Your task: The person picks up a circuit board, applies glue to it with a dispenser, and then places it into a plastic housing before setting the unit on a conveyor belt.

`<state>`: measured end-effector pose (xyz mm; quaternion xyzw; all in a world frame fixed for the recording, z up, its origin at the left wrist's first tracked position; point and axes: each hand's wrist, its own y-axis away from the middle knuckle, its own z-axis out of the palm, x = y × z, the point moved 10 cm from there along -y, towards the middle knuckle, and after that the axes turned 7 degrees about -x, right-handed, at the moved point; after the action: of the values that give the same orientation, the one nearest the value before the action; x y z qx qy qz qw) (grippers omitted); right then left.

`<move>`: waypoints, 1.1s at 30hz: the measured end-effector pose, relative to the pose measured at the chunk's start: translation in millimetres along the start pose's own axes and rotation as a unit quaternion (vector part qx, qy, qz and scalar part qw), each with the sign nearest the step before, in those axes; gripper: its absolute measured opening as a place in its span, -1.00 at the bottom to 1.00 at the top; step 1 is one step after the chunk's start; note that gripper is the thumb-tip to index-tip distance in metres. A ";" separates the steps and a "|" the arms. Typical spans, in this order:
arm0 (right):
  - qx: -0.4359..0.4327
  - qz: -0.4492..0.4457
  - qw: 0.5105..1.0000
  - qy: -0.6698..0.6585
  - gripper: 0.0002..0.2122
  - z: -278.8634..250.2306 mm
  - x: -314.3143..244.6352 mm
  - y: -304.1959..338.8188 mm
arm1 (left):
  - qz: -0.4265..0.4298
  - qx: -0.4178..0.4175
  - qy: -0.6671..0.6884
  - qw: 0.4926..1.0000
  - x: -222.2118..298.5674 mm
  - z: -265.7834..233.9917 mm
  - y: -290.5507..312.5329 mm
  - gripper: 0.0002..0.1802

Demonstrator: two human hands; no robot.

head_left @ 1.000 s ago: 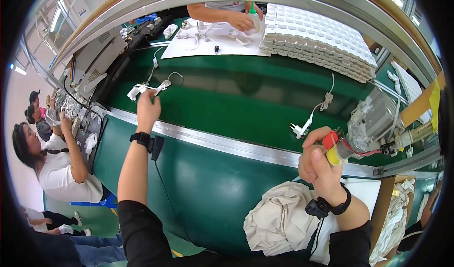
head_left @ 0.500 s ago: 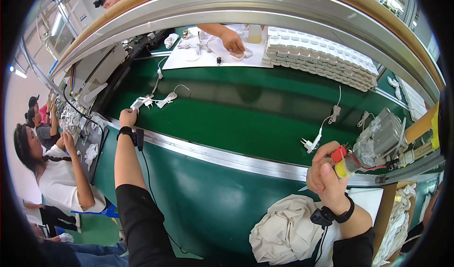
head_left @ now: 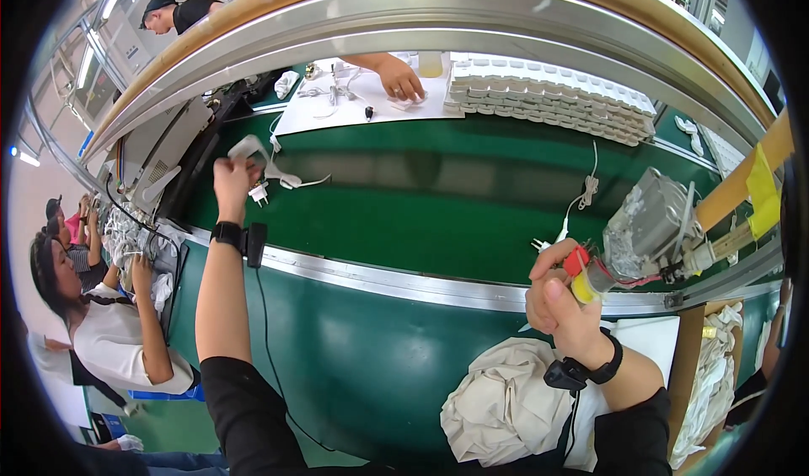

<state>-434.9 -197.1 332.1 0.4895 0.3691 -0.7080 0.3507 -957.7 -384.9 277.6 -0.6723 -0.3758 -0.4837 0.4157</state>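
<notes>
My left hand is closed on a white power adapter, lifted a little over the green conveyor belt. Its white cable trails to the right, and a white two-pin plug hangs beside my fingers. My right hand has its fingers curled beside a red switch-like part and a yellow-taped end of a film-wrapped grey device. What those fingers grip, if anything, is hidden. Just beyond them a white plug with a bundled cord lies on the belt.
Across the belt, another person's hand works on a white board next to stacked white trays. A metal rail edges the belt. Beige cloth lies in front, with a cardboard box at right. A seated co-worker is at left.
My left hand has raised the adapter from the belt's near edge, with its cable and plug following. My right hand stays by the red part. The view has shifted slightly.
</notes>
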 end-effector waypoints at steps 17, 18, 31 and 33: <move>-0.028 0.006 1.000 -0.005 -0.78 8.6 -2.6 -1.3 | 0.296 -0.172 -0.567 0.749 93.0 233.9 183.6 -0.76; -0.023 0.007 1.000 -0.009 -0.78 7.2 -2.5 -1.8 | 0.297 -0.177 -0.568 0.746 83.0 232.0 193.8 -0.76; -0.040 0.004 0.999 -0.004 -0.77 10.4 -3.6 -0.4 | 0.169 -0.355 -0.312 0.865 54.3 226.3 178.3 -0.68; -0.042 0.005 0.999 -0.010 -0.77 11.6 -1.6 -0.2 | 0.088 -0.403 -0.307 0.858 37.8 230.1 186.3 -0.67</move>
<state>-439.7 -206.9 336.5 0.4694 0.3925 -0.6947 0.3782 -701.5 -237.9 234.7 -0.9256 -0.1958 -0.3237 0.0128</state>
